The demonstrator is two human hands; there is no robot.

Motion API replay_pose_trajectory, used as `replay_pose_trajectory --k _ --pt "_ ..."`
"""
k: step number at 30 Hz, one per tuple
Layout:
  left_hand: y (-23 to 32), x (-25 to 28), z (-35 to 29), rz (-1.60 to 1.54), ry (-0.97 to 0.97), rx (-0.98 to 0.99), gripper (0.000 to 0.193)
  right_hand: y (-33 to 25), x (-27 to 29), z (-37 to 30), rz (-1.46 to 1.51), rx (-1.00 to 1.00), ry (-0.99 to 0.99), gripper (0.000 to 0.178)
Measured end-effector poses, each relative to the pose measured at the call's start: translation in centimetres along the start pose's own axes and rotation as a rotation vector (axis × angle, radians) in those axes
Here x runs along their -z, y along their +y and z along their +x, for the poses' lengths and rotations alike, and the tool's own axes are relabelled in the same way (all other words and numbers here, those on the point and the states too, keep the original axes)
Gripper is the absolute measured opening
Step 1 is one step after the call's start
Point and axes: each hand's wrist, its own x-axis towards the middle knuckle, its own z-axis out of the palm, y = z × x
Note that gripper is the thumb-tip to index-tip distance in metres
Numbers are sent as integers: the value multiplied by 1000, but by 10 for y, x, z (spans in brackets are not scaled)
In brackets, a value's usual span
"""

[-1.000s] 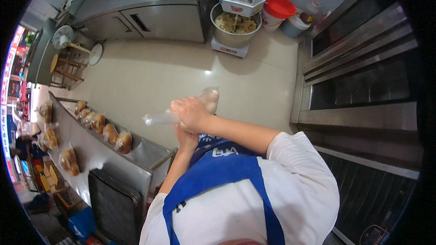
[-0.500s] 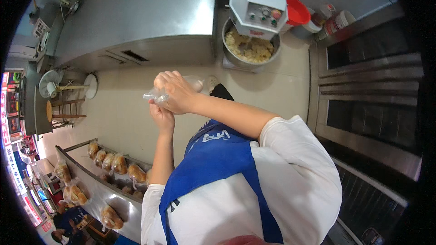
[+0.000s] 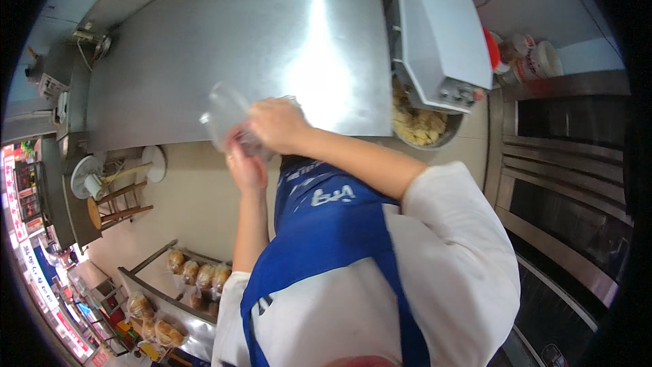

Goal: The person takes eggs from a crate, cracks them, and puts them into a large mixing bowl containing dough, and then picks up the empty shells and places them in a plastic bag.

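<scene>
A clear plastic bag (image 3: 227, 110) is held in front of my apron, close to the near edge of the steel worktable (image 3: 204, 47). My left hand (image 3: 248, 166) pinches it from below. Just above and to the right, my right hand (image 3: 280, 126) is closed around the bag, its fingers bunched. Part of the bag stands up loosely to the left of my hands. My fingers hide much of the rest, so whether anything is inside cannot be seen.
A white dough mixer (image 3: 441, 41), its bowl holding pale dough (image 3: 418, 122), stands right of the worktable. Farther right is a steel oven-like cabinet (image 3: 502, 156). Bagged bread loaves (image 3: 204, 275) sit on a rack (image 3: 156, 299) at lower left. A wooden stool (image 3: 122, 214) and white fan (image 3: 87, 177) stand left.
I have moved closer to the worktable, which fills more of the view. The mixer has shifted right in the picture. Both hands still hold the bag, whose loose part now stands higher.
</scene>
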Motion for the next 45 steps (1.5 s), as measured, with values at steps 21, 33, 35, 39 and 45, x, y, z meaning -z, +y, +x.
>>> replay_pose_trajectory --k 21,33,35,39,45 --pt "48 6 222 357 -526 122 20 39 -46 103 -78 -588 440 15" --pt "60 2 230 808 -965 161 48 -12 -31 117 -49 -480 505 22" --pt "60 1 231 879 -1135 -54 38 -13 -34 122 -150 -354 446 22" --pt "71 -6 241 985 -1175 93 29 -16 -26 142 -448 -176 577 22" --pt "70 0 264 631 -1142 470 34 4 -36 97 -187 -365 323 13"
